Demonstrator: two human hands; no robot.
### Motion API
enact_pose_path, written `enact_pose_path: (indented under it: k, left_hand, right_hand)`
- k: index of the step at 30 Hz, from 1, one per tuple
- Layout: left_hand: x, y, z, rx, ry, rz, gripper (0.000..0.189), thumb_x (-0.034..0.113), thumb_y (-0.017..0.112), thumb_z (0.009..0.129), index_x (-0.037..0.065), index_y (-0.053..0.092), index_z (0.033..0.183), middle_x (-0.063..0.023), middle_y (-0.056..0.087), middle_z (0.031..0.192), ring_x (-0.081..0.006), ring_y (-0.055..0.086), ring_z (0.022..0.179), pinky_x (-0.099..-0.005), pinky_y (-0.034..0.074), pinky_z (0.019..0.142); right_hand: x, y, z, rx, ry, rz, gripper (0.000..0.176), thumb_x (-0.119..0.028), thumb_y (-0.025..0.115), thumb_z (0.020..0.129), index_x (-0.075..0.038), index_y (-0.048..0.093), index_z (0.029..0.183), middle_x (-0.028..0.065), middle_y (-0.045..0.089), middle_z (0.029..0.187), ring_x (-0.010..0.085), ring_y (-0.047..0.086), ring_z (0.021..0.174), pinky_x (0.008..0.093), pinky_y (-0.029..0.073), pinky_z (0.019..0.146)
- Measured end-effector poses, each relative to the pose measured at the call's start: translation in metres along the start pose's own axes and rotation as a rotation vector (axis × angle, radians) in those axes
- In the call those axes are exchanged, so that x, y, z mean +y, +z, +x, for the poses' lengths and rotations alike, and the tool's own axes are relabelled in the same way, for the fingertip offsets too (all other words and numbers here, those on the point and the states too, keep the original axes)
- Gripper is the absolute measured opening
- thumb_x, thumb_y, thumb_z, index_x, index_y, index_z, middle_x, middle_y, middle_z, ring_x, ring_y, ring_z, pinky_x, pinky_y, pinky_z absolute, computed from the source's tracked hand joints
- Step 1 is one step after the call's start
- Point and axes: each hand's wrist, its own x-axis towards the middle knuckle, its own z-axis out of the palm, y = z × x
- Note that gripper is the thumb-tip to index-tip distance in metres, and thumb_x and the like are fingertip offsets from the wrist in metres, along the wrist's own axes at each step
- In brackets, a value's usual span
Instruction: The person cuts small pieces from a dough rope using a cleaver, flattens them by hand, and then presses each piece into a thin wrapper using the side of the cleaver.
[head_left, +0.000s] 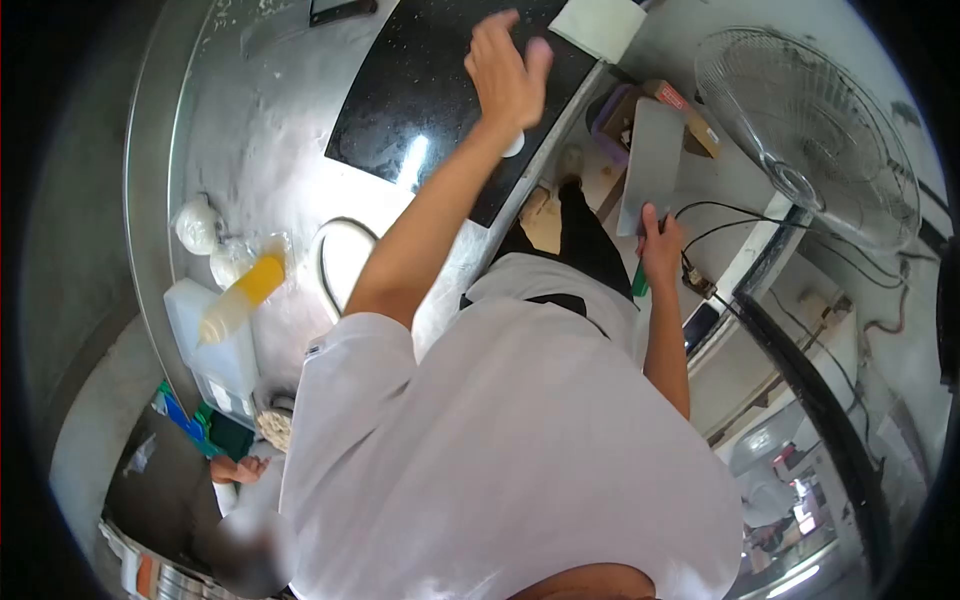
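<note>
Running along the person's left, a steel worktop fills much of the view. On the opposite side is a wire-guarded fan. A black board lies along the worktop's near edge, the one beside the person's legs. Past that edge, off the worktop, is a broad-bladed cleaver. Near the worktop's far edge sits a clear plastic tub; a squeeze bottle with yellow contents overlaps it in view. A round white dish is partly hidden by the left forearm. The left hand is over the board, empty, fingers loosely spread, thumb apart; I cannot tell whether it touches. The right hand is wrapped round the cleaver's green handle. Smallest, a white round piece shows beside the left wrist, near the board's edge.
</note>
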Motion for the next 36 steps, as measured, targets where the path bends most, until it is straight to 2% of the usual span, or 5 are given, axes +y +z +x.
enact_pose_path:
  k: [4, 7, 10, 14, 36]
  left_hand:
    - [-0.053, 0.001, -0.048, -0.183, 0.254, 0.378, 0.086, 0.054, 0.07, 0.085, 0.002, 0.04, 0.147, -0.0267, 0.027, 0.158, -0.0439, 0.023, 0.148, -0.0598, 0.017, 0.118]
    - [-0.057, -0.009, -0.007, 0.145, 0.015, -0.311, 0.072, 0.038, 0.065, 0.092, -0.005, 0.036, 0.142, -0.027, 0.036, 0.144, -0.0437, 0.046, 0.126, -0.0523, 0.034, 0.11]
    - [-0.024, -0.036, 0.003, 0.241, 0.116, -0.055, 0.061, 0.024, 0.057, 0.094, -0.007, 0.035, 0.141, -0.0257, 0.042, 0.132, -0.0365, 0.053, 0.115, -0.0442, 0.04, 0.103]
    - [-0.059, -0.021, -0.077, -0.335, 0.236, 0.597, 0.103, 0.072, 0.066, 0.077, 0.009, 0.037, 0.153, -0.0221, 0.025, 0.161, -0.0392, 0.016, 0.153, -0.0727, 0.006, 0.115]
    - [-0.048, -0.003, -0.007, -0.683, 0.559, 0.752, 0.113, 0.089, 0.063, 0.062, 0.031, 0.039, 0.156, -0.0139, 0.02, 0.167, -0.0464, 0.016, 0.152, -0.0846, 0.011, 0.104]
  right_hand:
    - [0.006, 0.003, -0.017, -0.038, -0.068, -0.098, 0.046, -0.044, 0.071, 0.095, 0.001, 0.063, 0.091, 0.0051, 0.06, 0.068, 0.015, 0.056, 0.056, 0.0316, 0.045, 0.054]
    - [0.006, 0.017, -0.017, -0.162, -0.179, -0.198, 0.049, -0.043, 0.075, 0.091, 0.004, 0.069, 0.105, 0.0107, 0.07, 0.082, 0.0206, 0.065, 0.072, 0.0349, 0.051, 0.068]
    - [-0.029, 0.056, 0.02, -0.457, -0.301, -0.176, 0.052, -0.045, 0.079, 0.085, 0.001, 0.071, 0.107, 0.0205, 0.073, 0.092, 0.0276, 0.07, 0.087, 0.0391, 0.053, 0.079]
    - [-0.05, 0.105, 0.057, -0.665, -0.414, -0.465, 0.06, -0.05, 0.084, 0.073, -0.003, 0.072, 0.108, 0.0228, 0.073, 0.098, 0.0407, 0.07, 0.094, 0.048, 0.054, 0.082]
    - [-0.028, 0.136, 0.059, -0.256, -0.703, -0.54, 0.087, -0.05, 0.09, 0.065, -0.003, 0.053, 0.128, 0.0274, 0.07, 0.098, 0.0467, 0.068, 0.097, 0.0537, 0.053, 0.086]
